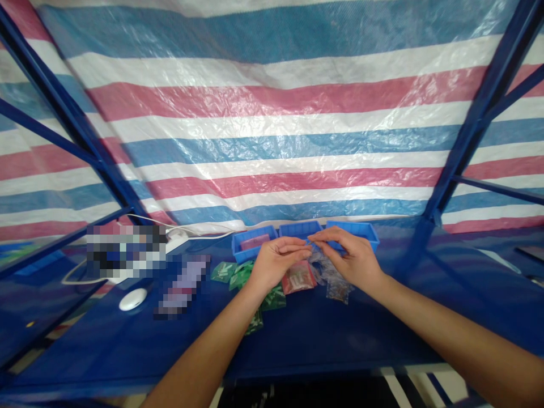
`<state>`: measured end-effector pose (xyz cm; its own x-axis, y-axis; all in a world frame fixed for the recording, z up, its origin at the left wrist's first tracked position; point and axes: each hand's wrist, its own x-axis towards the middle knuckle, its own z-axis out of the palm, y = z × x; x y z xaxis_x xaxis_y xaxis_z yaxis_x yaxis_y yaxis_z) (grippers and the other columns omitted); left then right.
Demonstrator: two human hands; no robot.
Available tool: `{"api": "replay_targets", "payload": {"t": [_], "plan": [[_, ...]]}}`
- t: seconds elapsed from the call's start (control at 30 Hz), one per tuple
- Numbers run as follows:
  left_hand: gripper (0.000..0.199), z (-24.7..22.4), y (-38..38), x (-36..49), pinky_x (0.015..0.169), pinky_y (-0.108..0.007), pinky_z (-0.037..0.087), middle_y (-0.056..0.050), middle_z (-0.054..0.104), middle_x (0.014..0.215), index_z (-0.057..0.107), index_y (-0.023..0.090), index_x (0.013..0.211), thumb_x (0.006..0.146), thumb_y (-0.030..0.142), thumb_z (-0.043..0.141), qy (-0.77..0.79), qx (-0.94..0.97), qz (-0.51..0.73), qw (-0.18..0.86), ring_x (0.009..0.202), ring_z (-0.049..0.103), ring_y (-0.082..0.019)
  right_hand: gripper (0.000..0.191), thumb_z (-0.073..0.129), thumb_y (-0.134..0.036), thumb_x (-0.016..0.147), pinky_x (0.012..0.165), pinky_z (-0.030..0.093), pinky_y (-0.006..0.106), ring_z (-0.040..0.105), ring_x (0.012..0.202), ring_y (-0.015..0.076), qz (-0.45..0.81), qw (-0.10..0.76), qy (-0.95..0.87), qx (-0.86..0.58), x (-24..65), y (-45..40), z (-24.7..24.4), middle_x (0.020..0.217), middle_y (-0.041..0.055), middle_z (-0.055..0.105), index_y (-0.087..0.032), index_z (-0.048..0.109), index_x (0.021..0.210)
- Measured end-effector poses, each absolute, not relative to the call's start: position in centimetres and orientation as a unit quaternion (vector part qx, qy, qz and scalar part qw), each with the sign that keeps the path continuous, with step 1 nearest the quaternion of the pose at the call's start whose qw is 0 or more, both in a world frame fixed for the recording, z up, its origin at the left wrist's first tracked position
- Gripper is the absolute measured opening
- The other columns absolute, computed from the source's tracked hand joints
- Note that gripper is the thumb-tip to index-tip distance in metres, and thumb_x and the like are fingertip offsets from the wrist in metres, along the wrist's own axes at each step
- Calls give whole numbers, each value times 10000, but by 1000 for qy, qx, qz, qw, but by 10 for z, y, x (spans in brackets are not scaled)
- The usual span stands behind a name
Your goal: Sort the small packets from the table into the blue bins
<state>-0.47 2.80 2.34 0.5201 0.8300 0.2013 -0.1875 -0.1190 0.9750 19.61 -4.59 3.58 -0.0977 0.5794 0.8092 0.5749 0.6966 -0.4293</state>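
Note:
My left hand (278, 260) and my right hand (351, 255) meet over the desk, thumbs and fingertips pinched together. Between them is what looks like a small clear plastic bag (313, 248), mostly hidden by the fingers; its contents cannot be made out. Under the hands lies a red-edged bag (298, 277) with small pieces inside. Clear bags (339, 290) are heaped below my right hand, one holding small brownish pieces. Several green bags (241, 275) lie beside and partly behind my left wrist.
Three blue bins stand behind the hands: a left bin (233, 249) with pinkish bags, a middle bin (300, 228) and a right bin (373, 235). Leftward are a white oval object (133, 299), a blurred-out item (182, 286) and white cables (204, 237). Blue metal posts (461, 136) frame a striped tarp.

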Motion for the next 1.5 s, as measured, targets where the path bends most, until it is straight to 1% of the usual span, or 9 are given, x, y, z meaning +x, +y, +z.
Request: {"api": "replay_targets", "payload": {"t": [0.27,0.43,0.67,0.8,0.97,1.1,1.3,1.5], "plan": [[398,22,27,-4,921,-396,599,-100,807,1005,753,155,1016,677,294,908,249,617,417,619,923,776,-259,241,571,-199,1003,923,580,391,706,1040,218,-3,533,-762,-367,196,-44,33,1114,34,755,-308,681,1188],[396,23,27,-5,889,-383,602,-104,807,1000,751,154,1026,693,309,897,256,629,408,610,912,775,-262,244,564,-195,1005,908,578,390,702,1034,220,-3,521,-773,-363,197,-44,33,1098,36,755,-303,673,1194],[374,25,26,-5,923,-380,593,-106,798,1060,755,154,1038,719,304,879,245,637,410,605,936,768,-246,211,562,-211,1010,901,569,389,698,1031,223,-1,505,-776,-378,198,-42,32,1101,46,750,-289,674,1171],[377,25,26,-5,884,-360,599,-107,803,1027,761,147,1023,709,314,886,251,634,408,607,908,771,-242,207,591,-234,1000,891,575,373,706,1012,216,6,518,-763,-387,196,-41,30,1097,44,748,-285,671,1184],[356,24,27,-5,805,-304,597,-104,809,976,770,125,997,715,311,884,257,638,415,595,839,771,-212,170,661,-266,959,821,580,362,708,920,214,9,552,-734,-396,195,-38,28,1027,43,738,-267,690,1126],[343,24,26,-5,809,-296,593,-97,811,978,777,131,981,705,301,890,259,638,419,591,844,771,-208,162,680,-274,945,810,575,362,711,894,217,26,549,-730,-407,195,-37,28,989,32,744,-271,703,1106],[383,25,26,-4,820,-319,594,-114,806,1012,774,128,1013,714,342,880,267,630,419,596,870,773,-227,152,665,-261,948,817,571,358,707,904,214,46,543,-736,-401,194,-38,28,991,29,743,-276,718,1090],[353,23,31,-4,843,-326,583,-114,803,1027,782,129,978,727,362,868,266,629,439,584,882,767,-225,224,697,-274,921,822,576,372,696,900,218,52,548,-733,-399,193,-35,25,1023,43,729,-274,697,1145]]}}
